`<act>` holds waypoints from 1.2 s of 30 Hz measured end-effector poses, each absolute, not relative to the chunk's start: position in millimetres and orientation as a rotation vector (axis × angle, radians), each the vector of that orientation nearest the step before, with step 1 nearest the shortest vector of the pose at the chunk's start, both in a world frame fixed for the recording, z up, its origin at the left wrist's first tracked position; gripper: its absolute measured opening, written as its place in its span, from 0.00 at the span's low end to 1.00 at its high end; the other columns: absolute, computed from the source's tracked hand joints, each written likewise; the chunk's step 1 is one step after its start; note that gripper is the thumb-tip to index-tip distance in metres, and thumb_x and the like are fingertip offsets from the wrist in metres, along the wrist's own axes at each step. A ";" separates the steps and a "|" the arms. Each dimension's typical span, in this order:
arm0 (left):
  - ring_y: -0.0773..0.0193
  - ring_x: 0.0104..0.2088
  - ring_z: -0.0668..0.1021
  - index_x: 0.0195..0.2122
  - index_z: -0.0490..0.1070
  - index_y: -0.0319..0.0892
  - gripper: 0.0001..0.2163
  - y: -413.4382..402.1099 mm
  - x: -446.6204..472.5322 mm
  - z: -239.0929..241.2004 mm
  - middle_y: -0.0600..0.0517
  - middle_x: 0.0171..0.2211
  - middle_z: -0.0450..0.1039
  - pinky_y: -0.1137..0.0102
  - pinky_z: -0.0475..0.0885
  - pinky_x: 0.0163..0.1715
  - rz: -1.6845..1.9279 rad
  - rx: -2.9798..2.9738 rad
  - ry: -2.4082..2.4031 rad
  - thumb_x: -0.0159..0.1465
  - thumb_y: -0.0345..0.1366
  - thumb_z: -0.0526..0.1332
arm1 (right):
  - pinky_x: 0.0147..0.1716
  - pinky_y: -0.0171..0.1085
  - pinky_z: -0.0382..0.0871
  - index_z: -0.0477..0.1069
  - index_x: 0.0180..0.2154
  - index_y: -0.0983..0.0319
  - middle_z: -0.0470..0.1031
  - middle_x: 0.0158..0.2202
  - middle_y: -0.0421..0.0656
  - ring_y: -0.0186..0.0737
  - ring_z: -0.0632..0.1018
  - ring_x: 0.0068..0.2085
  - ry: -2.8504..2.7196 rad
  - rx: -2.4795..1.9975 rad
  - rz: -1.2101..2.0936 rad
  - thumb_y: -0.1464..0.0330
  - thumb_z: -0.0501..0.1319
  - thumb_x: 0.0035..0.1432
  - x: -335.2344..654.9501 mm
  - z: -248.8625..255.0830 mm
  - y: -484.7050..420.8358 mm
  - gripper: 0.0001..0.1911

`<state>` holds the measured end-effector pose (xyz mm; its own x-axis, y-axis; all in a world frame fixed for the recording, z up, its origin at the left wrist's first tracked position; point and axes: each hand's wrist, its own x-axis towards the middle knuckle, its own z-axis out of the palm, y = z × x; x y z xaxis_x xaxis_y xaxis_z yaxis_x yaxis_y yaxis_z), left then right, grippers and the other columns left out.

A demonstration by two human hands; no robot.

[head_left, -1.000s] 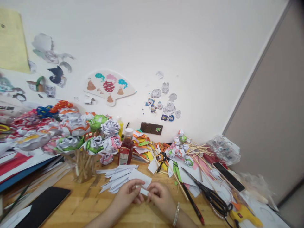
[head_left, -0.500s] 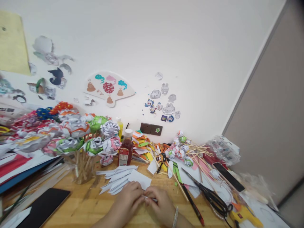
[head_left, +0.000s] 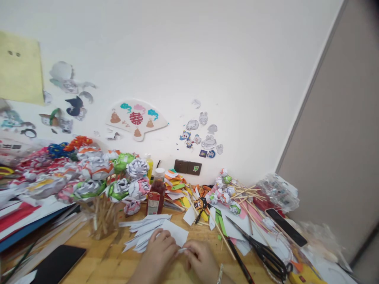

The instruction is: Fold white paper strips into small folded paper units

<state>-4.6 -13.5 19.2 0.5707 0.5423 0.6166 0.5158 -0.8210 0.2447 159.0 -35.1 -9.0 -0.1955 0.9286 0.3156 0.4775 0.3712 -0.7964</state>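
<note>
Low in the view, my left hand (head_left: 158, 252) and my right hand (head_left: 201, 258) meet over the wooden table (head_left: 100, 260). Both have their fingers pinched on one small white paper piece (head_left: 182, 249) between them. My right wrist wears a silver bracelet (head_left: 220, 274). Just beyond my hands lies a fanned pile of cut white paper strips (head_left: 149, 230).
A bunch of paper flowers on sticks (head_left: 97, 177) stands at the left. A red bottle (head_left: 156, 193) is behind the strips. Black scissors (head_left: 260, 246), a red pen (head_left: 241, 264), wooden sticks (head_left: 239, 193), two phones (head_left: 56, 262) (head_left: 286, 227) and a yellow glue gun (head_left: 308, 276) lie around.
The view has tilted up, so my hands sit lower in the frame. They stay together on the small paper piece, working it closer between the fingertips.
</note>
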 end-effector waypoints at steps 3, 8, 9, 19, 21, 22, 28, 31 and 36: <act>0.64 0.29 0.70 0.27 0.70 0.46 0.11 -10.8 -3.5 14.6 0.52 0.25 0.71 0.71 0.63 0.34 1.090 2.607 0.830 0.57 0.39 0.49 | 0.17 0.28 0.59 0.67 0.26 0.64 0.63 0.13 0.35 0.31 0.67 0.16 -1.741 -1.228 0.790 0.63 0.51 0.51 158.1 -12.7 -31.4 0.12; 0.63 0.32 0.71 0.29 0.70 0.46 0.12 -12.8 -6.1 14.5 0.51 0.28 0.73 0.73 0.64 0.33 1.035 2.452 0.915 0.56 0.42 0.49 | 0.17 0.28 0.57 0.65 0.22 0.64 0.63 0.14 0.35 0.31 0.67 0.17 -1.732 -1.218 0.735 0.61 0.52 0.50 160.9 -16.4 -26.4 0.13; 0.62 0.31 0.71 0.28 0.70 0.45 0.12 -13.3 -6.8 15.1 0.51 0.27 0.72 0.73 0.64 0.32 1.021 2.441 0.957 0.56 0.42 0.49 | 0.17 0.28 0.57 0.64 0.21 0.63 0.63 0.13 0.35 0.31 0.66 0.16 -1.729 -1.216 0.725 0.61 0.52 0.50 161.5 -16.0 -26.1 0.14; 0.65 0.25 0.69 0.19 0.66 0.41 0.14 -1.9 -13.3 11.0 0.52 0.21 0.70 0.75 0.60 0.26 0.917 2.362 1.176 0.57 0.40 0.48 | 0.12 0.28 0.49 0.58 0.22 0.62 0.57 0.10 0.33 0.29 0.60 0.13 -1.496 -1.172 0.899 0.52 0.48 0.49 163.3 -21.4 -19.0 0.19; 0.66 0.24 0.68 0.19 0.66 0.40 0.15 -0.6 -13.3 9.5 0.52 0.20 0.69 0.75 0.60 0.25 0.953 2.316 1.187 0.57 0.41 0.48 | 0.11 0.27 0.48 0.57 0.22 0.61 0.56 0.10 0.32 0.28 0.58 0.12 -1.491 -1.167 0.934 0.50 0.47 0.48 162.8 -20.2 -17.7 0.21; 0.66 0.24 0.68 0.19 0.66 0.40 0.15 -0.1 -13.0 9.1 0.52 0.20 0.68 0.75 0.60 0.25 0.971 2.274 1.196 0.57 0.42 0.49 | 0.11 0.27 0.47 0.57 0.22 0.61 0.55 0.10 0.32 0.28 0.58 0.12 -1.494 -1.164 0.933 0.49 0.47 0.47 162.4 -18.5 -17.7 0.21; 0.68 0.19 0.66 0.17 0.68 0.38 0.19 -1.6 -10.3 12.3 0.55 0.14 0.65 0.77 0.59 0.20 0.866 1.997 1.030 0.52 0.49 0.52 | 0.10 0.27 0.44 0.55 0.21 0.60 0.52 0.08 0.30 0.27 0.54 0.10 -1.511 -1.147 0.937 0.47 0.45 0.46 161.1 -9.2 -20.8 0.23; 0.70 0.15 0.63 0.12 0.66 0.39 0.23 -3.3 -9.0 12.5 0.57 0.11 0.60 0.78 0.57 0.17 0.804 1.933 0.945 0.52 0.51 0.48 | 0.09 0.27 0.43 0.55 0.21 0.60 0.53 0.08 0.31 0.27 0.54 0.10 -1.518 -1.137 0.991 0.47 0.45 0.46 162.3 -13.6 -19.6 0.23; 0.70 0.17 0.64 0.12 0.63 0.39 0.23 0.3 -7.6 5.9 0.56 0.11 0.61 0.78 0.58 0.19 0.832 2.005 0.911 0.53 0.52 0.47 | 0.10 0.28 0.43 0.57 0.20 0.61 0.51 0.08 0.30 0.27 0.55 0.10 -1.503 -1.158 0.853 0.49 0.47 0.47 161.8 -18.2 -18.2 0.22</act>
<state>-7.6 0.3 5.9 0.5313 0.8126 0.2395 0.3120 -0.4506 0.8364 161.8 -18.2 -18.2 -0.0271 0.9563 0.2912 0.2399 0.2890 -0.9268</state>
